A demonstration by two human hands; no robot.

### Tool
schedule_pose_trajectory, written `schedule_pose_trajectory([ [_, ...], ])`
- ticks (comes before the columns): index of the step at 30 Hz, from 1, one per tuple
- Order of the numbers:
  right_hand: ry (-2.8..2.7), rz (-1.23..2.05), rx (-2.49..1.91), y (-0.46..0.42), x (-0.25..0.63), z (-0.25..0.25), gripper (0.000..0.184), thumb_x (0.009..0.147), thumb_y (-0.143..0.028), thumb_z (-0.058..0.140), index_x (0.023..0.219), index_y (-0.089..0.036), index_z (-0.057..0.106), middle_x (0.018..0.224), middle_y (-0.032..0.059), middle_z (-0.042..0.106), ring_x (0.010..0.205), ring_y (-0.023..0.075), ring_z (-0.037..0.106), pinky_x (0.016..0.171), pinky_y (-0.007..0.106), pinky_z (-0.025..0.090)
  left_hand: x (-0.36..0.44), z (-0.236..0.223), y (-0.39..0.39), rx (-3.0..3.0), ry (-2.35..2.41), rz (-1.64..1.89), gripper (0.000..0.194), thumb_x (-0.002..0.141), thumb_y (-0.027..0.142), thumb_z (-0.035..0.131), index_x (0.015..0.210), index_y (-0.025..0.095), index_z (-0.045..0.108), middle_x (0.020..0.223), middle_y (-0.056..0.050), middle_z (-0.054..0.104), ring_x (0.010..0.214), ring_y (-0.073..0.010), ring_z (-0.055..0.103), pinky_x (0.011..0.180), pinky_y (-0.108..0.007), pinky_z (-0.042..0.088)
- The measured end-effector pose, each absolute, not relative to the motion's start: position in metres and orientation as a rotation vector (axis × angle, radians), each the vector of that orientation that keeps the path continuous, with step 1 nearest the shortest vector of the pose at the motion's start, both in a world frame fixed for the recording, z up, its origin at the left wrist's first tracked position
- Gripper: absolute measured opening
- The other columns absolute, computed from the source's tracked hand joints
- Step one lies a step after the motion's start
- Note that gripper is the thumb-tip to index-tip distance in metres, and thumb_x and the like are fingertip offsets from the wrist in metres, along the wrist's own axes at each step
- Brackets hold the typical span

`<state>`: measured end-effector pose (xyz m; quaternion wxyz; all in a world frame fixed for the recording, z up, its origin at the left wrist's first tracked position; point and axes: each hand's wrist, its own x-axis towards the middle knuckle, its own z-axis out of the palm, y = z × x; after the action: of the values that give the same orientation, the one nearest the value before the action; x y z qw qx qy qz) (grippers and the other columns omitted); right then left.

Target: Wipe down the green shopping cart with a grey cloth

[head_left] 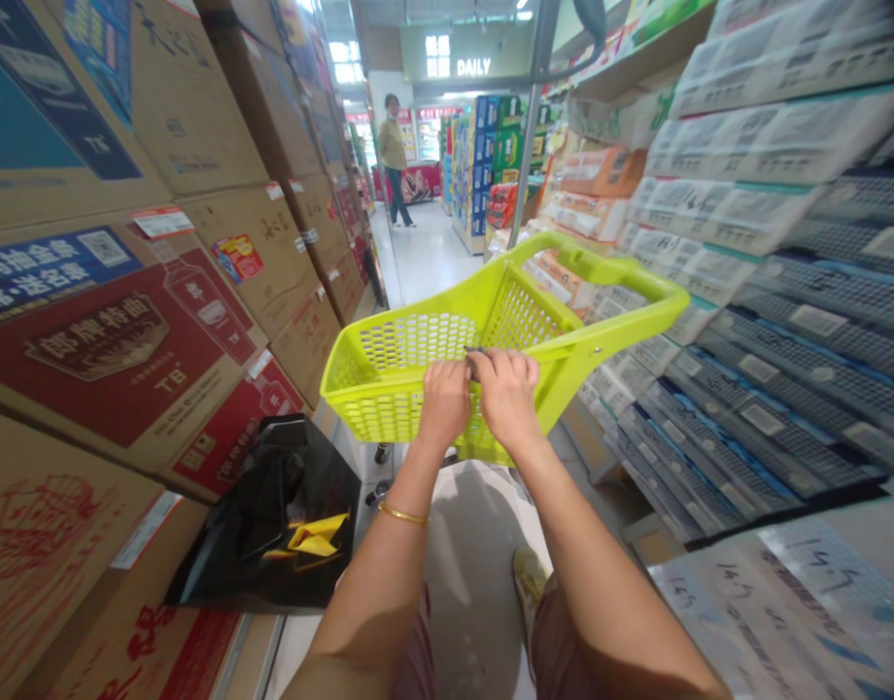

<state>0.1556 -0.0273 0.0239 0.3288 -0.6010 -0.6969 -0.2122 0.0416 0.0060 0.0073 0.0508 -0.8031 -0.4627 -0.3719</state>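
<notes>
A lime-green plastic shopping cart stands sideways in front of me, its handle pointing to the right. My left hand has its fingers curled over the near rim of the cart's basket. Right beside it, my right hand is closed over the same rim. A small dark grey item shows between the two hands; its kind is hard to make out, and the fingers partly cover it. No goods are visible in the part of the basket that I can see.
Stacked cardboard cartons line the left side, with a black bag at their foot. Paper-goods packs and dark packs are piled on the right. Ahead, a person stands in the aisle near a blue-and-green display.
</notes>
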Motion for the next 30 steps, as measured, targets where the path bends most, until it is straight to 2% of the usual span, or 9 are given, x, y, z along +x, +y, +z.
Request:
schedule_pose_trajectory([
  [3, -1.8, -0.533, -1.586, -0.027, 0.147, 0.02, 0.033, 0.091, -0.022, 0.038, 0.119, -0.02, 0.056, 0.116, 0.0105, 0.058, 0.105, 0.023, 0.043, 0.094, 0.038, 0.024, 0.051, 0.004, 0.008, -2.416, -1.472, -1.193, 0.027, 0.094, 0.02, 0.029, 0.084, 0.017, 0.055, 0.08, -0.008, 0.059, 0.081, -0.0201, 0.052, 0.079, -0.034, 0.037],
  [6, -1.844, -0.538, -1.548, -0.026, 0.151, 0.02, 0.034, 0.09, -0.021, 0.039, 0.12, -0.021, 0.055, 0.117, 0.0099, 0.058, 0.107, 0.0222, 0.042, 0.095, 0.037, 0.023, 0.049, 0.002, 0.012, -2.431, -1.443, -1.194, 0.03, 0.094, 0.021, 0.027, 0.082, 0.017, 0.054, 0.08, -0.007, 0.059, 0.08, -0.0196, 0.052, 0.077, -0.033, 0.037],
  [13, -1.7, -0.634, -1.56, -0.026, 0.191, 0.026, 0.033, 0.088, -0.018, 0.043, 0.117, -0.024, 0.057, 0.113, 0.0064, 0.059, 0.108, 0.0208, 0.042, 0.096, 0.037, 0.023, 0.04, 0.002, 0.016, -2.5, -1.337, -1.218, 0.032, 0.096, 0.027, 0.026, 0.098, 0.017, 0.057, 0.088, -0.007, 0.063, 0.087, -0.0185, 0.054, 0.08, -0.032, 0.037],
  [18, -1.521, -0.681, -1.582, -0.025, 0.209, 0.027, 0.034, 0.087, -0.017, 0.041, 0.116, -0.025, 0.057, 0.112, 0.007, 0.058, 0.108, 0.022, 0.042, 0.096, 0.04, 0.024, 0.042, 0.001, 0.017, -2.465, -1.366, -1.206, 0.033, 0.096, 0.029, 0.027, 0.096, 0.018, 0.057, 0.087, -0.006, 0.062, 0.085, -0.0185, 0.053, 0.079, -0.032, 0.036],
  [26, -1.737, -0.564, -1.481, -0.021, 0.16, 0.012, 0.031, 0.088, -0.019, 0.043, 0.116, -0.022, 0.057, 0.113, 0.0072, 0.059, 0.108, 0.0203, 0.041, 0.099, 0.038, 0.023, 0.049, -0.001, 0.018, -2.376, -1.373, -1.209, 0.033, 0.095, 0.025, 0.026, 0.082, 0.017, 0.056, 0.076, -0.006, 0.058, 0.077, -0.0192, 0.051, 0.074, -0.033, 0.035],
  [30, -1.727, -0.559, -1.481, -0.018, 0.147, 0.008, 0.03, 0.089, -0.02, 0.043, 0.116, -0.021, 0.058, 0.114, 0.008, 0.059, 0.108, 0.0206, 0.042, 0.1, 0.039, 0.022, 0.046, -0.002, 0.019, -2.388, -1.344, -1.238, 0.032, 0.095, 0.023, 0.027, 0.081, 0.016, 0.055, 0.075, -0.006, 0.058, 0.076, -0.0193, 0.051, 0.073, -0.033, 0.036],
])
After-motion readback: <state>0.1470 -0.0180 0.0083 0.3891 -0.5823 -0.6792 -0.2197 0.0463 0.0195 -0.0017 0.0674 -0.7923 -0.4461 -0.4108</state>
